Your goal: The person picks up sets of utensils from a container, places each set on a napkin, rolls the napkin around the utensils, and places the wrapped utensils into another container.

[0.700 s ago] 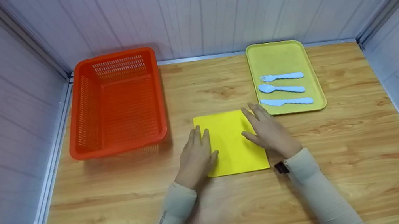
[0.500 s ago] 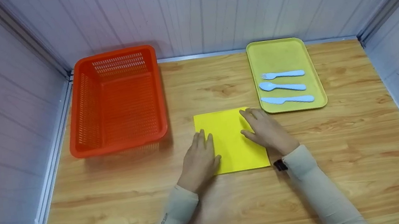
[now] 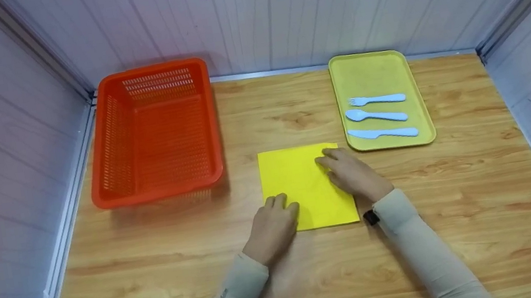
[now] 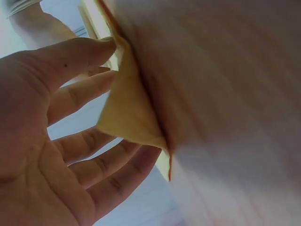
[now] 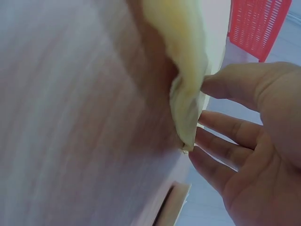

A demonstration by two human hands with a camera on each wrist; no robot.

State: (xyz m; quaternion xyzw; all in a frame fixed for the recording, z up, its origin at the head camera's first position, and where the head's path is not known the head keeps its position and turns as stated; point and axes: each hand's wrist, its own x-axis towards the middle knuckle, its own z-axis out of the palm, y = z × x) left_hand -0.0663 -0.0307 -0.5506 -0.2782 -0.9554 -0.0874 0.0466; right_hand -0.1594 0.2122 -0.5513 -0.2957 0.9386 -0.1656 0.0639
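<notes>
A yellow square cloth (image 3: 302, 180) lies on the table in front of the person. The left hand (image 3: 270, 228) rests at its lower left corner with fingers bent; in the left wrist view, the thumb and spread fingers of the left hand (image 4: 70, 127) touch the cloth (image 4: 131, 103), whose corner stands up and hides some fingertips. The right hand (image 3: 357, 174) lies over the cloth's upper right side. In the right wrist view, thumb and fingertips of the right hand (image 5: 254, 122) touch the edge of the cloth (image 5: 186, 61), with gaps between them.
A red-orange basket (image 3: 214, 125) stands at the back left. At the back right, a yellow tray (image 3: 371, 73) bears a light blue fork (image 3: 380, 99), spoon (image 3: 380, 116) and knife (image 3: 388, 133). Panel walls enclose the back and sides.
The left hand has slid down the cloth's left side to the lower corner, its fingers more bent. On the right, the hand has shifted slightly left and its fingers have drawn in.
</notes>
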